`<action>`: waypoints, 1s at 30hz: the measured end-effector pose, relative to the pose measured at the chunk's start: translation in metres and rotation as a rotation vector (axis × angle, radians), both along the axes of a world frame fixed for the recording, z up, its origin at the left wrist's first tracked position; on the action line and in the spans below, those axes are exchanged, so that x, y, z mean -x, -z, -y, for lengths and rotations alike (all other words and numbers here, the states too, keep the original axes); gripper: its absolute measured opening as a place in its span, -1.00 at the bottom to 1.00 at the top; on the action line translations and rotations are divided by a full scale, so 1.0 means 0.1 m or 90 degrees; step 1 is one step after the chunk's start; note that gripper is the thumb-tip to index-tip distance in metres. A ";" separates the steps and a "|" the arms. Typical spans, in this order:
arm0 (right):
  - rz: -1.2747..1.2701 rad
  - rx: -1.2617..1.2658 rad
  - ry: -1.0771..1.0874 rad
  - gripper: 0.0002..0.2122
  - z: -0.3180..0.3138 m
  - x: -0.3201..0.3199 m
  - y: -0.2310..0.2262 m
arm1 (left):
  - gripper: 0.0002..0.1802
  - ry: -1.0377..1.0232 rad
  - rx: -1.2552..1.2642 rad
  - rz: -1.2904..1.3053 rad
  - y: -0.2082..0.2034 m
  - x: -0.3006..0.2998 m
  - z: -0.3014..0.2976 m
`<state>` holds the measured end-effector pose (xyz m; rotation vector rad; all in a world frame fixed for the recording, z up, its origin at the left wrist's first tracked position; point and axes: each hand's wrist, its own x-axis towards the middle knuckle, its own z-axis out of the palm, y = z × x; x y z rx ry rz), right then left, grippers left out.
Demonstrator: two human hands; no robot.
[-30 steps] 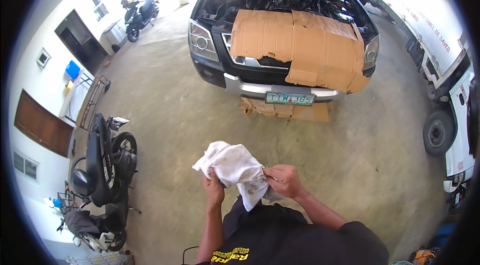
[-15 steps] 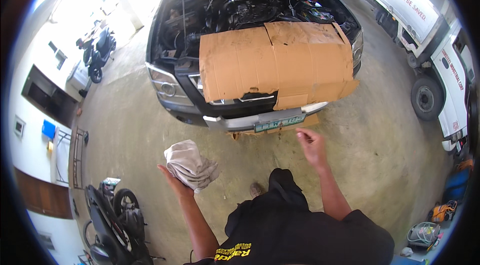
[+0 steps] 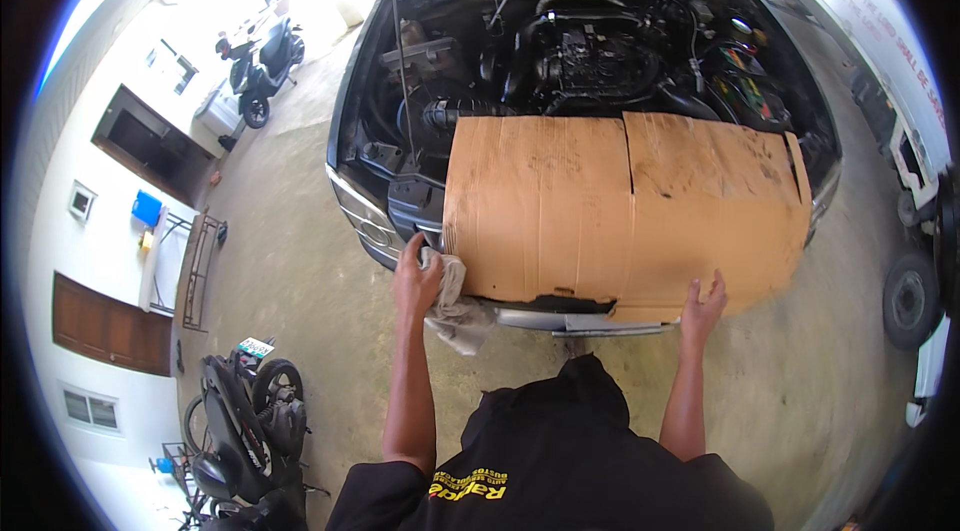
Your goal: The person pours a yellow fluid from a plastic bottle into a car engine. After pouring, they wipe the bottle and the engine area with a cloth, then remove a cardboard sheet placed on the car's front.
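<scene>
A pale, crumpled rag (image 3: 458,316) hangs from my left hand (image 3: 412,283), whose fingers are closed on it beside the car's left headlight. A large brown cardboard sheet (image 3: 560,211), creased and stained, drapes over the front of the car; its left edge is close to the rag. My right hand (image 3: 703,311) is at the sheet's lower right edge, fingers apart and holding nothing. Whether its fingertips touch the cardboard I cannot tell. Behind the sheet lies the open engine bay (image 3: 600,56), and the bumper (image 3: 590,323) shows below it.
A thin prop rod (image 3: 396,41) rises at the engine bay's left. One motorcycle (image 3: 250,421) stands at the lower left, and a scooter (image 3: 265,66) farther back. At the right is a white truck with a black wheel (image 3: 910,301). A long rack (image 3: 200,271) runs along the left wall.
I have come closer to the car. My left hand has brought the rag forward to the car's front, and my right hand has moved to the cardboard's lower edge, its fingers spreading.
</scene>
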<state>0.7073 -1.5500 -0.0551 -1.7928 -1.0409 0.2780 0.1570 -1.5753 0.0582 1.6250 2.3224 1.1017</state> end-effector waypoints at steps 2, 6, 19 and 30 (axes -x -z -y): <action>0.172 -0.051 -0.007 -0.40 -0.37 0.08 -0.36 | -0.35 -0.033 0.102 0.030 -0.10 -0.13 -0.40; 0.291 -0.053 -0.094 -0.35 -0.96 0.21 -0.73 | -0.31 -0.085 0.221 0.026 -0.15 -0.36 -0.82; 0.459 0.041 -0.116 -0.53 -1.09 0.58 -0.99 | -0.75 0.059 0.162 0.515 -0.35 -0.17 -0.36; 0.326 -0.026 -0.270 -0.87 -1.56 0.26 -0.93 | -0.72 0.107 0.101 0.365 -0.05 -0.05 -0.77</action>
